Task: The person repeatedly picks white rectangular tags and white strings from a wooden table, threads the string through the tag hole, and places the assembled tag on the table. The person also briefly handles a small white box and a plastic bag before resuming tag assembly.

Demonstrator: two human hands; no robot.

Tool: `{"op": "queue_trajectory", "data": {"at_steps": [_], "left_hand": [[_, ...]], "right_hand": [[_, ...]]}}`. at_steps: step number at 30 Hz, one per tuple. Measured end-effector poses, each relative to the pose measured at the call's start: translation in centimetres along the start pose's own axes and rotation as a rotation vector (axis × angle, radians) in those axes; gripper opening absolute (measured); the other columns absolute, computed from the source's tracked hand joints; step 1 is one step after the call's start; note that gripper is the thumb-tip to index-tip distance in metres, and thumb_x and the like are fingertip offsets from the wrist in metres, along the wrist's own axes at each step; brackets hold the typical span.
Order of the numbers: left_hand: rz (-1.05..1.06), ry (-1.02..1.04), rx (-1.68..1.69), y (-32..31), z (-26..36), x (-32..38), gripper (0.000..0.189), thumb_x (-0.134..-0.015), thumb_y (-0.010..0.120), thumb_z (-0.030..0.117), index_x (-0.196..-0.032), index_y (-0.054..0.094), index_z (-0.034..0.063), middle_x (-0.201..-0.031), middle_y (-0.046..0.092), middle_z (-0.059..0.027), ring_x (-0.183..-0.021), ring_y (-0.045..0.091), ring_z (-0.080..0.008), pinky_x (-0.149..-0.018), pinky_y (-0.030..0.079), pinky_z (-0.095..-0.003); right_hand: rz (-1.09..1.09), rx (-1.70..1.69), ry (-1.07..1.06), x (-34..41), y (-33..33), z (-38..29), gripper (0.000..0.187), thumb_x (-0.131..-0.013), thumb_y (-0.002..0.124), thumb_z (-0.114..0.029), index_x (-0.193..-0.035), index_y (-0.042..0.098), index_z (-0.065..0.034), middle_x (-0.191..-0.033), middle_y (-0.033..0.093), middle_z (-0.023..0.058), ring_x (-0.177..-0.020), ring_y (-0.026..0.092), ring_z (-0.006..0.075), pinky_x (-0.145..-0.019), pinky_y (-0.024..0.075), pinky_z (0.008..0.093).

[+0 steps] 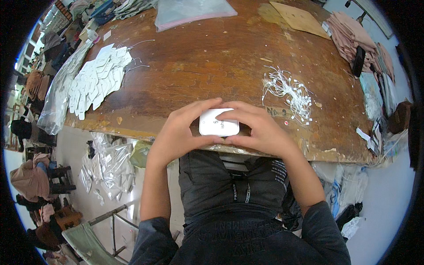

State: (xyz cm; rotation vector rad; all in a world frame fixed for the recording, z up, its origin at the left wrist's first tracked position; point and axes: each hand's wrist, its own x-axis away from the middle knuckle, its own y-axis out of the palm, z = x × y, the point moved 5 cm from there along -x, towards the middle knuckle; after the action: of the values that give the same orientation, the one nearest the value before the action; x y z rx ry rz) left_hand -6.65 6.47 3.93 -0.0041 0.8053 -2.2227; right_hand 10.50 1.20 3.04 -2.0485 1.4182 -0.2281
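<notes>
Between my two hands, at the near edge of the wooden table, is a small stack of white hang tags (212, 127) with rounded corners and some print on the top one. My left hand (182, 127) holds the stack's left side, with its thumb along the near edge. On the other side, my right hand (261, 126) grips it, one finger lying over the top face. To the right of my hands lies a tangled bunch of white tag strings (291, 94). A spread pile of white hang tags (99, 76), some with strings attached, rests at the table's left.
Clear plastic bags (195, 13) lie at the table's far side, near a brown cardboard sheet (301, 20). Folded pink garments (354, 36) are stacked at far right. A plastic sleeve (58, 102) hangs over the left edge. Bagged items (111, 165) sit below the table.
</notes>
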Motion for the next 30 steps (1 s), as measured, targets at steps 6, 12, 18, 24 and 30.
{"op": "queue_trajectory", "data": {"at_steps": [6,12,18,24,30], "left_hand": [[-0.006,0.047,-0.231,0.3,-0.6,1.2,0.103,-0.061,0.088,0.015,-0.150,0.036,0.0117,-0.130,0.058,-0.0190,-0.120,0.054,-0.0374,-0.101,0.045,-0.0443],[-0.099,0.048,-0.272,-0.1,-2.7,0.1,0.103,-0.067,0.086,0.018,-0.153,0.030,0.0161,-0.114,0.063,-0.0206,-0.106,0.059,-0.0394,-0.089,0.048,-0.0455],[-0.191,0.167,-0.246,-0.2,-4.9,-3.9,0.094,-0.076,0.079,0.017,-0.154,0.027,0.0149,-0.109,0.063,-0.0245,-0.102,0.061,-0.0432,-0.086,0.049,-0.0475],[-0.190,0.283,-0.244,0.0,-7.9,-12.1,0.086,-0.075,0.079,0.009,-0.150,0.035,0.0118,-0.112,0.066,-0.0237,-0.102,0.065,-0.0383,-0.088,0.052,-0.0441],[0.071,0.297,-0.295,1.4,-10.6,-18.7,0.061,-0.082,0.069,0.006,-0.139,0.048,0.0019,-0.113,0.065,-0.0231,-0.102,0.066,-0.0334,-0.091,0.051,-0.0400]], "right_hand": [[-0.003,0.145,-0.005,0.2,0.7,0.2,0.071,-0.075,0.078,-0.013,-0.140,0.050,-0.0146,-0.141,0.048,0.0146,-0.129,0.049,0.0348,-0.106,0.0426,0.0422],[-0.025,0.314,-0.024,-0.3,0.8,0.8,0.070,-0.077,0.075,-0.010,-0.141,0.049,-0.0157,-0.132,0.053,0.0164,-0.120,0.053,0.0378,-0.100,0.0453,0.0436],[0.137,0.399,0.010,-0.8,0.3,2.0,0.073,-0.073,0.075,-0.011,-0.140,0.047,-0.0132,-0.108,0.058,0.0221,-0.102,0.058,0.0405,-0.089,0.0490,0.0468],[0.387,0.499,0.144,-2.3,-2.3,5.6,0.068,-0.076,0.075,-0.012,-0.138,0.046,-0.0092,-0.108,0.059,0.0235,-0.100,0.059,0.0416,-0.086,0.0490,0.0466],[0.650,0.567,0.317,-5.9,-6.2,9.5,0.070,-0.076,0.079,-0.015,-0.136,0.045,-0.0061,-0.100,0.063,0.0284,-0.095,0.062,0.0451,-0.085,0.0490,0.0486]]}}
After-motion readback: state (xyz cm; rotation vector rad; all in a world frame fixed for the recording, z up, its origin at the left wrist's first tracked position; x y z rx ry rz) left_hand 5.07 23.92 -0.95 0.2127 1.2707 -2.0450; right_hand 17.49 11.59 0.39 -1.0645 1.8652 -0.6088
